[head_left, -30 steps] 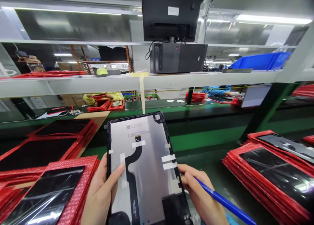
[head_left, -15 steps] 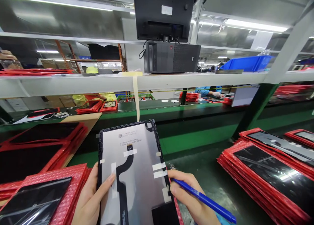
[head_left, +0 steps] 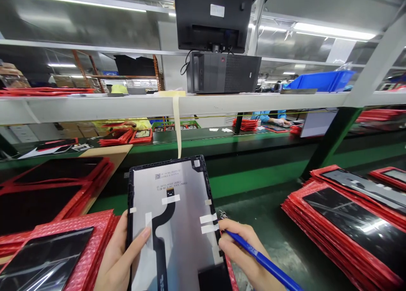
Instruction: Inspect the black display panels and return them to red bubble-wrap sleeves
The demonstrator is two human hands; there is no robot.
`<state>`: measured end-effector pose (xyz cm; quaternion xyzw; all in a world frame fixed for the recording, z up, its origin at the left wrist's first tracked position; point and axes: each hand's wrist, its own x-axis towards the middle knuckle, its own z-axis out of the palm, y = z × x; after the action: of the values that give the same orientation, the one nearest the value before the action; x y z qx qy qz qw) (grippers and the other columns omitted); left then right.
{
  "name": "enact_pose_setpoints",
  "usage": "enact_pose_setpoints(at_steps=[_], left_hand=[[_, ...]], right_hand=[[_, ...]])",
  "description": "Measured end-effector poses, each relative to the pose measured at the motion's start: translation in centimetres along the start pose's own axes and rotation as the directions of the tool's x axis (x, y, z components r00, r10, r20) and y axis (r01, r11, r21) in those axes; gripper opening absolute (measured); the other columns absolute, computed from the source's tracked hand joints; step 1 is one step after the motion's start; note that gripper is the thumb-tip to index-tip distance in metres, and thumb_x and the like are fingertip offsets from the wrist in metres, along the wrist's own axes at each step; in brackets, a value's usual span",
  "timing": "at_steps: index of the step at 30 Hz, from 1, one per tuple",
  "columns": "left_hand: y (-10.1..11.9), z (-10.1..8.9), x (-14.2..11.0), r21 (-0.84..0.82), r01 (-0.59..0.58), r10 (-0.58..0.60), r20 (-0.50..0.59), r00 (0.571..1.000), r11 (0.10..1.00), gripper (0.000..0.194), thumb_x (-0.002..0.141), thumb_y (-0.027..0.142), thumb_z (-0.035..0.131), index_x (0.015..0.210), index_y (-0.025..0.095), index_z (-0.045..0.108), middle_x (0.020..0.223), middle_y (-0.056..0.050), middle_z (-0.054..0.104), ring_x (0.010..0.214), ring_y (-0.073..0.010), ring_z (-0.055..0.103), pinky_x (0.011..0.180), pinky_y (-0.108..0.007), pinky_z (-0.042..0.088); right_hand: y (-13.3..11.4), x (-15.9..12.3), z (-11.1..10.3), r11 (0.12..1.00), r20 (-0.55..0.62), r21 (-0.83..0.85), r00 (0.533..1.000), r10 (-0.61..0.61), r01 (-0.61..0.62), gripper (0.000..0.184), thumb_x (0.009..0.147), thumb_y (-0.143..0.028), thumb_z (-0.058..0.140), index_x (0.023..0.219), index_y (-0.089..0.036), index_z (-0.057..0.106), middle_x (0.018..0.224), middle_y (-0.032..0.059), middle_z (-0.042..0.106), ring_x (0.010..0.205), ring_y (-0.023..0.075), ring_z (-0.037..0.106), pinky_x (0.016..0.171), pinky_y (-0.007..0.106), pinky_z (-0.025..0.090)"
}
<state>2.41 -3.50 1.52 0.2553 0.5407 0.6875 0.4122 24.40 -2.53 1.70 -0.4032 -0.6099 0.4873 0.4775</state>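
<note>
I hold a tablet screen panel back side up in front of me: silver metal back, black frame, a black flex cable down its middle and white tape strips. My left hand grips its left edge, thumb lying on the silver back. My right hand is at the panel's right edge and holds a blue pen, whose tip touches the edge near the tape strips.
Stacks of panels in red bubble bags lie at the left and right. A green conveyor belt runs across beyond. A shelf above carries a dark computer and a monitor. Other people work on the far side.
The panel and both hands shifted left and lower in view over the second. The pen tip came in against the panel's right edge. The grips are unchanged.
</note>
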Motion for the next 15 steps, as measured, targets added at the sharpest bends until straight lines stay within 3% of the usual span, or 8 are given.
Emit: enact_pose_setpoints(at_steps=[3,5,9,12,15], left_hand=[[-0.6,-0.3,0.0,0.030,0.008,-0.008,0.001,1.000,1.000,0.070,0.063,0.045,0.081,0.127,0.037,0.055,0.133,0.006,0.060,0.131,-0.0175,0.045,0.103,-0.021,0.038],[-0.7,-0.1,-0.4,0.046,-0.011,0.009,0.038,0.999,0.999,0.073,0.065,0.046,0.080,0.131,0.036,0.052,0.134,0.005,0.059,0.132,-0.0190,0.044,0.105,-0.022,0.035],[-0.6,0.5,-1.0,0.114,-0.103,0.088,0.125,0.988,0.988,0.075,0.069,0.045,0.077,0.137,0.034,0.046,0.109,0.005,0.073,0.104,-0.0157,0.065,0.081,-0.010,0.049],[-0.7,0.3,-0.8,0.114,-0.092,0.077,0.129,0.989,0.989,0.072,0.071,0.044,0.075,0.136,0.035,0.046,0.112,0.006,0.072,0.109,-0.0136,0.063,0.084,-0.007,0.046],[-0.8,0.0,-0.2,0.100,-0.048,0.036,0.115,0.993,0.994,0.068,0.072,0.045,0.074,0.134,0.034,0.049,0.128,0.004,0.064,0.126,-0.0181,0.050,0.099,-0.015,0.040]], right_hand=[[-0.1,0.5,0.2,1.000,-0.015,0.002,1.000,0.010,-0.010,0.033,0.080,-0.049,0.058,0.064,-0.021,0.056,0.051,-0.0085,0.023,0.051,0.0113,0.018,0.050,0.027,0.019],[0.3,0.8,0.4,0.999,-0.033,0.005,0.998,0.048,-0.048,0.036,0.078,-0.046,0.062,0.058,-0.022,0.044,0.050,-0.0098,0.020,0.050,0.0098,0.017,0.049,0.027,0.016],[1.2,1.3,0.5,0.999,-0.041,-0.024,0.999,0.031,-0.032,0.041,0.077,-0.042,0.061,0.057,-0.023,0.031,0.049,-0.0108,0.018,0.048,0.0078,0.014,0.047,0.027,0.013],[1.3,1.2,0.4,0.999,-0.023,-0.013,0.999,0.030,-0.031,0.044,0.077,-0.047,0.062,0.056,-0.023,0.031,0.049,-0.0100,0.020,0.049,0.0081,0.014,0.047,0.027,0.013],[0.9,0.6,0.1,0.998,-0.089,-0.049,0.996,0.021,-0.026,0.045,0.075,-0.056,0.064,0.053,-0.022,0.043,0.047,-0.0077,0.028,0.048,0.0102,0.024,0.046,0.026,0.022]])
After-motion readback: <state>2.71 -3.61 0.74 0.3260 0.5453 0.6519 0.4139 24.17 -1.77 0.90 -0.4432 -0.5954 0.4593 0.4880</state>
